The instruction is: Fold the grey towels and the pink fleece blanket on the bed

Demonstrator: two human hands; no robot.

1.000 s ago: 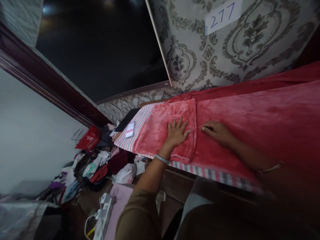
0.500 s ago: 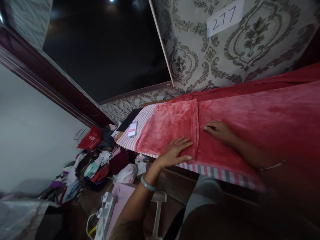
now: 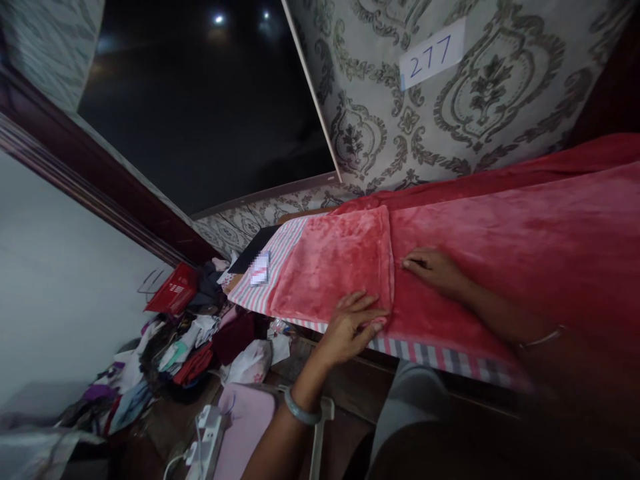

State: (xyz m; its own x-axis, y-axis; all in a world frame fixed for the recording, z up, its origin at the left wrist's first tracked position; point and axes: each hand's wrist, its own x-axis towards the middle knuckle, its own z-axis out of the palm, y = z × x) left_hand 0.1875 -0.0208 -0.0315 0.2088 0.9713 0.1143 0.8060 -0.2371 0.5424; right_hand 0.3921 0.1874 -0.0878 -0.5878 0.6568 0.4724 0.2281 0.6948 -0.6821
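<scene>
A folded piece of red plush cloth point(image 3: 335, 257) lies flat over a striped cloth point(image 3: 293, 233), its thick hemmed edge facing right. At its near right corner is my left hand point(image 3: 350, 327), thumb and forefinger closed on the corner while the other fingers rest on the plush. My right hand point(image 3: 435, 270) rests just right of the hem, on a long red plush blanket point(image 3: 500, 233). Its fingers are curled together, and nothing shows in them. Grey, white and pink stripes show along the blanket's near edge.
A small pixelated item point(image 3: 260, 268) lies on the striped cloth. Beyond are a dark screen point(image 3: 210, 100) and a wall paper marked 277 point(image 3: 433, 55). At lower left are heaped clothes point(image 3: 195, 353), a red basket point(image 3: 173, 290) and a power strip point(image 3: 205, 437).
My left thumb and forefinger have come together on the cloth's corner; earlier that hand lay spread. My right hand stays nearly in place. The view has shifted slightly.
</scene>
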